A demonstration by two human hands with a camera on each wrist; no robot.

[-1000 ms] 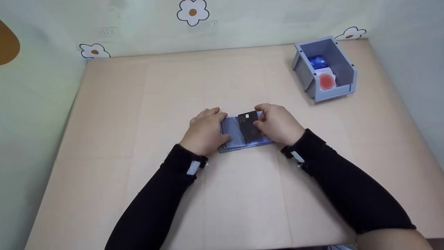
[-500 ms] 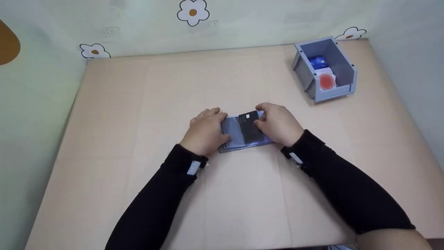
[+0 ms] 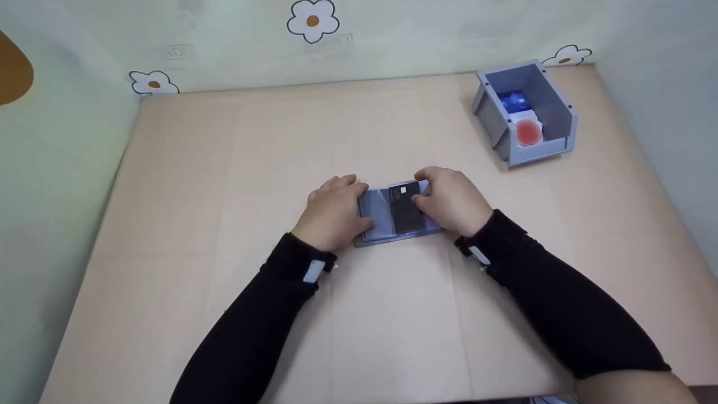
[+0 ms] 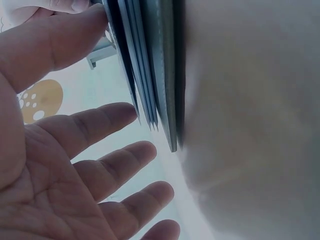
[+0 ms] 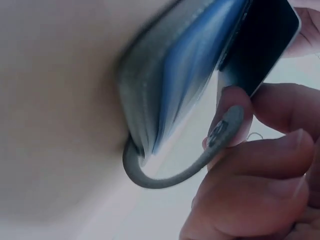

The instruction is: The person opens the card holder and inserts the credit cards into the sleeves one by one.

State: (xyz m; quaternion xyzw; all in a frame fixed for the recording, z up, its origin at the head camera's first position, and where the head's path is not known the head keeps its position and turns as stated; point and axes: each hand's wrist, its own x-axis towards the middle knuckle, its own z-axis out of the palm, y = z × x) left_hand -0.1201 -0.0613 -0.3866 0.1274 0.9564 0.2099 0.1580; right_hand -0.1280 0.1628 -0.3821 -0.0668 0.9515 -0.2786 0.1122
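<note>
Right hand [image 3: 451, 197] pinches a black card [image 3: 408, 216] by its right-hand edge, thumb against finger, so the card lies just to the left of these fingertips. Its long side runs away from the person, across the line between the two hands, while the card holder [image 3: 364, 243] under it stretches from one hand to the other. Left hand [image 3: 330, 216] is at the holder's far end from the right fingers, its thumb on the clear sleeve [image 3: 377, 213], its other fingers spread and fairly straight. Of the two, the right hand is nearer the card. Whether the card's left edge sits inside the sleeve or only on it, I cannot tell. A snap strap [image 5: 165, 183] curls up close to the right fingers.
</note>
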